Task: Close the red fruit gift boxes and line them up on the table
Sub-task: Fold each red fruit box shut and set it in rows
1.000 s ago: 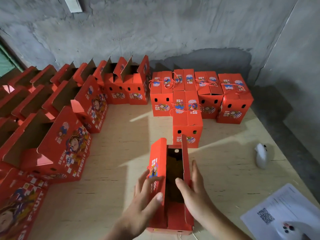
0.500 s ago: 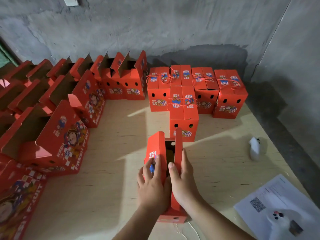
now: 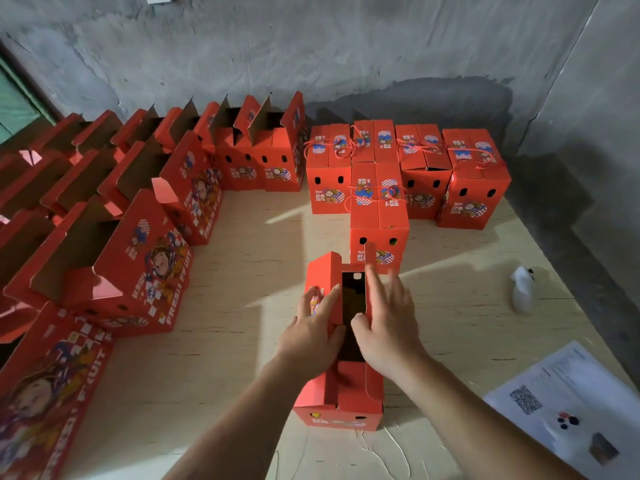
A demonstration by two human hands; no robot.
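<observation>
1. The red box I am working on [image 3: 341,393] stands on the pale wooden counter [image 3: 242,375], close in front of me, with its top not yet shut: a dark slot shows between its two long top flaps.
2. My left hand [image 3: 311,336] lies flat on the left flap, fingers [image 3: 327,301] spread loosely and pressing on the card, not clamped around anything.
3. My right hand [image 3: 389,327] rests against the right flap, which stands nearly upright; its fingers are stretched out and a little blurred, the thumb hooked at the flap's inner edge over the slot. They are apart, not gripping.
4. The near end flaps of this box are folded in, and small oval holes show on its near face.
5. Just beyond it stands a closed box [image 3: 379,216] with a red-and-white cord handle on top.
6. Behind that one, a row of closed boxes [image 3: 408,168] sits along the grey wall [image 3: 346,46], each with the same cord.
7. To my left, many open boxes [image 3: 114,258] stand in rows with their flaps up, printed with a cartoon figure and "FRESH FRUIT".
8. A small white object [image 3: 523,289] lies on the counter to the right, well apart from the boxes.
9. A printed sheet with a QR code [image 3: 568,403] lies at the near right corner.
</observation>
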